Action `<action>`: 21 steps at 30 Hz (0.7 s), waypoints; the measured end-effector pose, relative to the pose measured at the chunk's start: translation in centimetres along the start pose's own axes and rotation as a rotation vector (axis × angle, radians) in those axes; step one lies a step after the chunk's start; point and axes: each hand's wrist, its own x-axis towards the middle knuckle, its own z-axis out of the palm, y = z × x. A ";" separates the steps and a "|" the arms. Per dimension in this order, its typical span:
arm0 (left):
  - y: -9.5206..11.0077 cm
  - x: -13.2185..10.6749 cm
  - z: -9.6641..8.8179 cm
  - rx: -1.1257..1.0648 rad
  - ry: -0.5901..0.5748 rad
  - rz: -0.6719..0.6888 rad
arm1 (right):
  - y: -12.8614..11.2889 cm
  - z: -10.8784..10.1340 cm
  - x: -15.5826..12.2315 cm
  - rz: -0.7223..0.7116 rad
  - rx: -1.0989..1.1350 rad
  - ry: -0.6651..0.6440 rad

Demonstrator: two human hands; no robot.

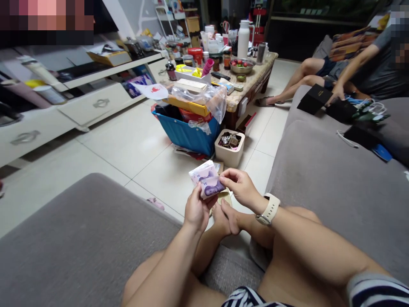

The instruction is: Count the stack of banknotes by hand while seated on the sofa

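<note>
A small stack of purple banknotes [206,180] is held in front of me above my crossed legs. My left hand [196,210] grips the stack from below, fingers closed round its lower edge. My right hand [240,186], with a white watch on the wrist, pinches the right side of the top note between thumb and fingers. I sit on a grey sofa [322,179].
On the tiled floor ahead stand a small beige bin [229,155] and a blue basket [187,134] full of boxes and plastic bags. A cluttered coffee table [252,81] lies beyond. Another person [348,70] sits at the right with black boxes and cables. A white TV cabinet [96,102] runs along the left.
</note>
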 end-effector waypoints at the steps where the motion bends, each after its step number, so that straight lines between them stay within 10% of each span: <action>1: -0.1 0.0 -0.1 0.001 0.001 0.003 | -0.1 0.0 -0.1 -0.002 -0.001 -0.001; 9: -0.4 -0.3 0.5 -0.088 -0.084 0.079 | -0.4 -0.1 -0.6 0.098 0.102 -0.159; 21: -0.7 -0.5 0.2 0.007 -0.118 0.110 | 0.9 -0.5 0.0 0.077 -0.036 0.026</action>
